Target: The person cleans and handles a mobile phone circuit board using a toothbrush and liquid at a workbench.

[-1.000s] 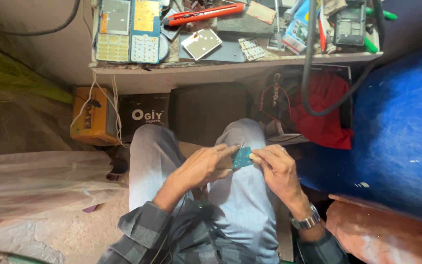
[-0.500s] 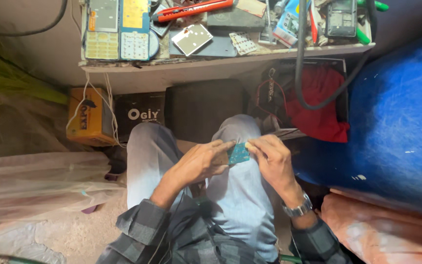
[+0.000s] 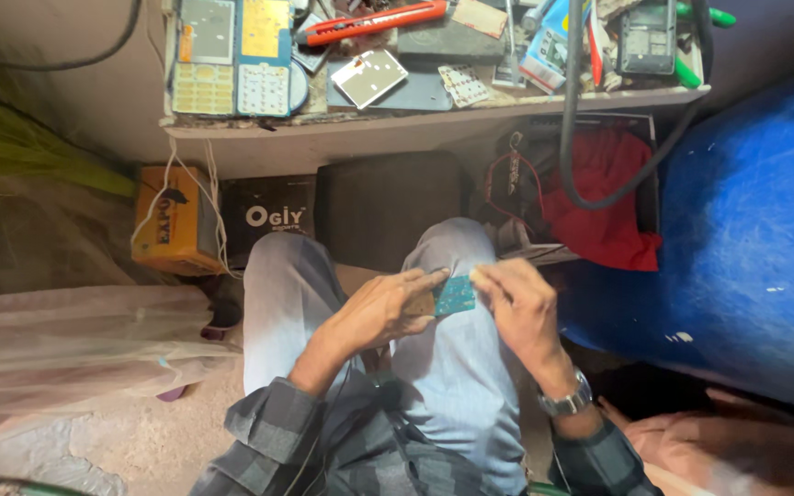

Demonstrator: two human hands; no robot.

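Over the lap, small teal circuit board [image 3: 455,296] pinched between left hand [image 3: 380,310] and right hand [image 3: 519,310] (likely light, stiff, fragile; best gripped by edges).

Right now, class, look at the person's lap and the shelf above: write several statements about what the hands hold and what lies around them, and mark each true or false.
1. Both hands hold a small teal circuit board over the lap. True.
2. The wristwatch is on the left hand. False: it is on the right hand's wrist.
3. A red cloth sits under the shelf. True.
4. The utility knife on the shelf is green. False: it is red-orange.
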